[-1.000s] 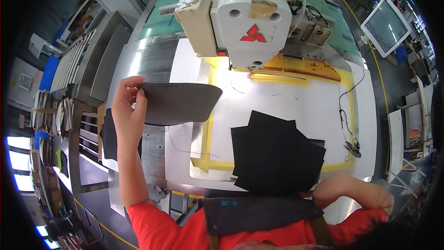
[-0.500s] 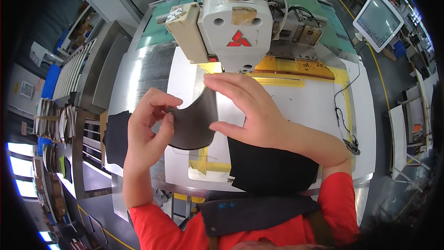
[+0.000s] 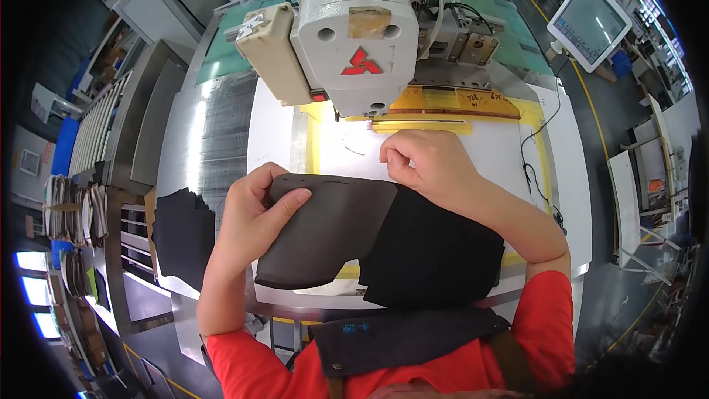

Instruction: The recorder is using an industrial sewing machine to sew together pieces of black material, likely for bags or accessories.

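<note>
While the left hand (image 3: 251,214) pinches a grey panel (image 3: 325,225), not yet set down, the right hand (image 3: 434,166) curls closed near black pieces (image 3: 436,255) stacked lower centre.

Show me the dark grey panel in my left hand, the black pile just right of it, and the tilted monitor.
Dark grey panel (image 3: 332,222): head view, middle of its flat face.
Black pile (image 3: 436,255): head view, middle of its visible top.
Tilted monitor (image 3: 589,22): head view, middle of its screen.

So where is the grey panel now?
The grey panel is left of centre in the head view, held by the left hand, with the black pile at its right.
</note>
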Motion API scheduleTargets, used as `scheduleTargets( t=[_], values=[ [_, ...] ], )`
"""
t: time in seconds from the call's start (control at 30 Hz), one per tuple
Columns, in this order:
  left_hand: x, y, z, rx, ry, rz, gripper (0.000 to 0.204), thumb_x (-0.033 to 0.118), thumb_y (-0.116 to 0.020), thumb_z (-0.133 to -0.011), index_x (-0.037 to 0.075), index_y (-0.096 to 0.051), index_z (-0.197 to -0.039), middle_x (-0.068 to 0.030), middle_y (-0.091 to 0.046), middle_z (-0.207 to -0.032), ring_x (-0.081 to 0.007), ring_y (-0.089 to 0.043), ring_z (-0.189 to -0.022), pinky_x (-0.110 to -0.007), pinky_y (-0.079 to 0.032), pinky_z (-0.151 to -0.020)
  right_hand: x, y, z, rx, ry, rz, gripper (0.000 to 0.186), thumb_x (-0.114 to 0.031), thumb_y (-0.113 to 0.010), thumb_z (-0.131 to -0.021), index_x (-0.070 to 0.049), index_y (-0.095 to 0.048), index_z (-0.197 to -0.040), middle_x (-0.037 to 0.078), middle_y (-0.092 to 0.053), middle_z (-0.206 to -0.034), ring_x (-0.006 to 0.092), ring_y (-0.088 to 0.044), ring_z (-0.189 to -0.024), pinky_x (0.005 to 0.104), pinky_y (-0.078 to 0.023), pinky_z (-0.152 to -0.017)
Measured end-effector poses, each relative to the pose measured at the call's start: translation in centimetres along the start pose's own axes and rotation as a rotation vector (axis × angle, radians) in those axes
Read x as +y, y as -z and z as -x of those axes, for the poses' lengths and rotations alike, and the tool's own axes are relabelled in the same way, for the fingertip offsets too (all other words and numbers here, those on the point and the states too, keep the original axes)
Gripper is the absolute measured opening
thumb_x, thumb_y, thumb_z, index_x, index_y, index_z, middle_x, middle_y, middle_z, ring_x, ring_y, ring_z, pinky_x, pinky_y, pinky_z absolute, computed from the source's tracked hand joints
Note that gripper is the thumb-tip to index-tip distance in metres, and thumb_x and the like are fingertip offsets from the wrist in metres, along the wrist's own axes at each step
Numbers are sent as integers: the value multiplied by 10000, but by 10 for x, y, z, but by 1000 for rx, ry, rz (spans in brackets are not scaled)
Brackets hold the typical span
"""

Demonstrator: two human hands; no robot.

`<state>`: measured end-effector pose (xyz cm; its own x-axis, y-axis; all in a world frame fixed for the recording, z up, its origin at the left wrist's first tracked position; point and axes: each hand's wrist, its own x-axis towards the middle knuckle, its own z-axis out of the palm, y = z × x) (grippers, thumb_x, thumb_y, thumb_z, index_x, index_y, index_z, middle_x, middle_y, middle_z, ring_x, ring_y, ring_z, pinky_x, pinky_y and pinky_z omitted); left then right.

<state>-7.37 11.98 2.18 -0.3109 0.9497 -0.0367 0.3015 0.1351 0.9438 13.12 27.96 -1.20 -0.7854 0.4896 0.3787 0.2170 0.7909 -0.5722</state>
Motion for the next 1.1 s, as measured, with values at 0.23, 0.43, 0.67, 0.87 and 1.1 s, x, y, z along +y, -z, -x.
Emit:
scheduleTargets(
  t=[0.23,0.43,0.67,0.87,1.1],
  values=[
    [2,-16,-6,-125,12,-31,154,112,-680,-880,-17,-626,-945,-35,-653,-764,-57,-593,-686,-216,-478,-595,-22,-11,4,-9,117,-179,117,-123,-703,-767,-55,-646,-844,67,-651,-777,234,-639,-693,333,-503,-621],
    [5,-18,-6,-127,61,-104,125,85,-665,-884,-13,-596,-917,-7,-634,-771,-45,-562,-707,-202,-459,-622,-3,-16,3,87,209,150,98,-71,-674,-739,-57,-648,-833,59,-638,-718,239,-625,-625,324,-491,-571],
    [-11,-22,-9,-109,18,130,171,106,-597,-921,-9,-574,-1047,-60,-650,-879,-87,-597,-805,-237,-479,-702,-21,-10,13,317,328,45,264,-31,-763,-679,-97,-655,-911,15,-609,-788,192,-605,-639,298,-462,-516],
    [-7,-32,-4,-133,-87,99,157,71,-558,-926,-3,-572,-1063,-94,-653,-1013,-142,-613,-896,-282,-486,-802,-14,-22,10,347,349,65,253,-47,-782,-667,-90,-650,-879,14,-604,-771,179,-598,-626,297,-459,-513],
    [-7,-33,-1,-150,-210,-107,169,48,-570,-904,-8,-563,-1063,-113,-670,-988,-184,-642,-874,-295,-494,-793,-12,-19,7,145,230,-42,183,12,-714,-666,-87,-607,-776,22,-584,-729,186,-594,-614,302,-466,-526]
  ],
)
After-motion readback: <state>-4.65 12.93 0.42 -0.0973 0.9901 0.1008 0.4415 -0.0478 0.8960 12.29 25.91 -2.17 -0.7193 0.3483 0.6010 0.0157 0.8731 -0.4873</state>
